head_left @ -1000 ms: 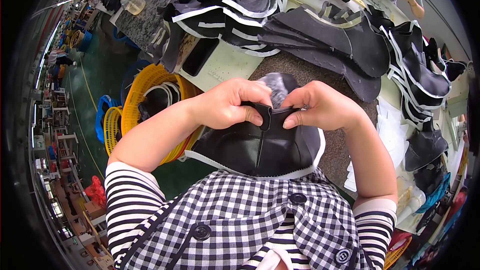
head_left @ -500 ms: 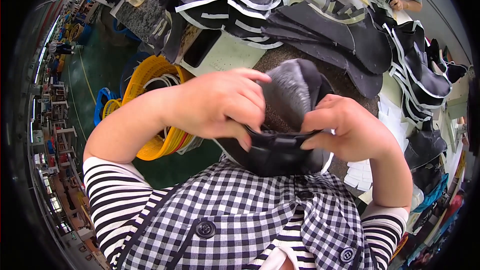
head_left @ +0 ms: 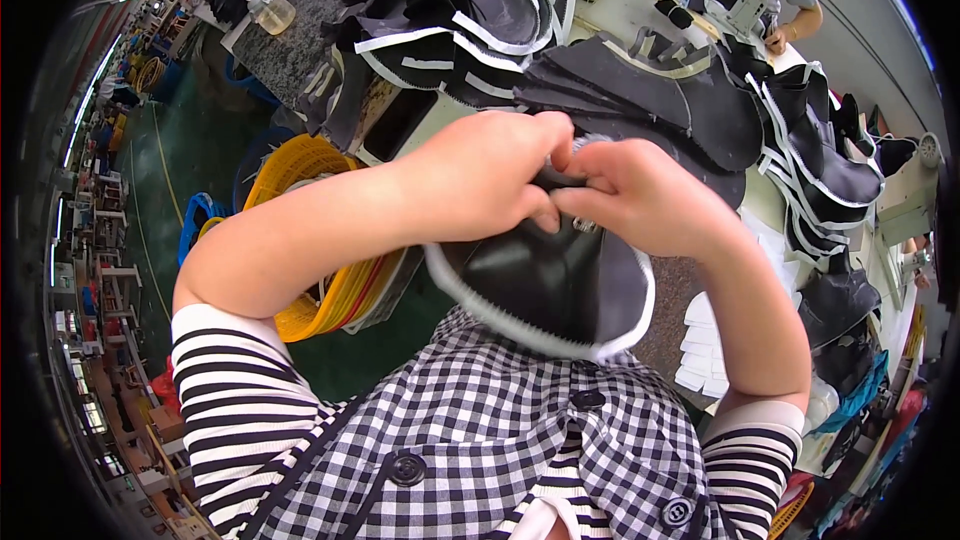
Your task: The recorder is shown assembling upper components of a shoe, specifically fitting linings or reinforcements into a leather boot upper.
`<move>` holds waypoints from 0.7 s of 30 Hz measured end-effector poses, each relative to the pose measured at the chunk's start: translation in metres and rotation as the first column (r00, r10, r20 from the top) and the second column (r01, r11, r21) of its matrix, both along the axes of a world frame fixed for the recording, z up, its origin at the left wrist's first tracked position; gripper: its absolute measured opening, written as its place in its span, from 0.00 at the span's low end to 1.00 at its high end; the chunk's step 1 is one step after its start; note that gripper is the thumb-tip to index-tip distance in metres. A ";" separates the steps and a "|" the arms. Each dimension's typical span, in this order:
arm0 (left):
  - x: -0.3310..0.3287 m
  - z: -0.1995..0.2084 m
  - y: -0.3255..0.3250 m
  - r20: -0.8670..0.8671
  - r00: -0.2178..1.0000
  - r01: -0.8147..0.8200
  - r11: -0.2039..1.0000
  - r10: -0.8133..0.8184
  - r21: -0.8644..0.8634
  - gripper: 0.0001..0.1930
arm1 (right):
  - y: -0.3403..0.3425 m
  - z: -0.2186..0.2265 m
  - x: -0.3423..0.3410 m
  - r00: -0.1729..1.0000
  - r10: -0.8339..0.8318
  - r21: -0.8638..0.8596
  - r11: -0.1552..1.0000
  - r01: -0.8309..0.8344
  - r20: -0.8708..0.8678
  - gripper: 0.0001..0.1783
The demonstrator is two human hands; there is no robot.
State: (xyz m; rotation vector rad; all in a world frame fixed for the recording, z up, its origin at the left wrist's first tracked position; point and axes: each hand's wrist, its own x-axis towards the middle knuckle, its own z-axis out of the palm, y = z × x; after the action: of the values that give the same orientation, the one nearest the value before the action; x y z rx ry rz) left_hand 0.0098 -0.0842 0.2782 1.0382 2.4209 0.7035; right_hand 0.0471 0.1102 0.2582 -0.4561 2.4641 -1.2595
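Observation:
Close to my chest I hold a black leather shoe upper (head_left: 540, 285) with a pale fuzzy lower edge that curves toward me. My left hand (head_left: 510, 170) and my right hand (head_left: 635, 190) meet at its far end, fingers bent and pinching it. A small shiny metal bit (head_left: 584, 225) shows just under the right fingertips. The exact spot they grip is hidden behind the fingers. Past my hands, stacked dark grey pieces (head_left: 640, 90) and black uppers with white edging (head_left: 460, 15) lie on the table.
A yellow plastic basket (head_left: 292, 170) stands left of the table. Nearby are a dark phone (head_left: 398, 125), a clear bottle (head_left: 270, 10) and white paper slips (head_left: 703, 350). More edged uppers (head_left: 820, 155) lie at the right. Another person's hand (head_left: 778, 40) is by a sewing machine (head_left: 755, 5).
My hands have come together and moved farther from my chest. The upper, folded back with grey fuzzy lining showing before, now lies with its smooth black outside and pale edge in view.

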 end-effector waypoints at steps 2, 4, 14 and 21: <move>0.002 -0.006 -0.010 0.081 0.996 0.035 0.991 -0.046 0.128 0.20 | 0.018 0.007 0.007 0.990 0.140 0.006 0.990 -0.141 0.033 0.23; 0.005 -0.003 -0.008 0.186 0.982 -0.029 1.000 0.028 0.000 0.14 | 0.022 -0.015 0.008 0.981 0.193 -0.073 0.979 -0.192 0.000 0.31; 0.001 -0.034 -0.020 0.331 0.943 -0.099 0.978 0.032 0.186 0.10 | 0.022 -0.013 0.006 0.990 0.103 0.059 0.992 -0.109 0.093 0.21; 0.010 -0.015 0.000 0.191 0.980 -0.053 0.998 0.059 -0.035 0.10 | 0.015 0.018 0.010 0.988 0.142 0.239 0.963 -0.124 -0.060 0.21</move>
State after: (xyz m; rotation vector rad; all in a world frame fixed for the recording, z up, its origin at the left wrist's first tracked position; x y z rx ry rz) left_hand 0.0201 -0.0838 0.2635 0.8517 2.2943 0.7483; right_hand 0.0567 0.1251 0.2758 -0.6046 2.5562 -0.8996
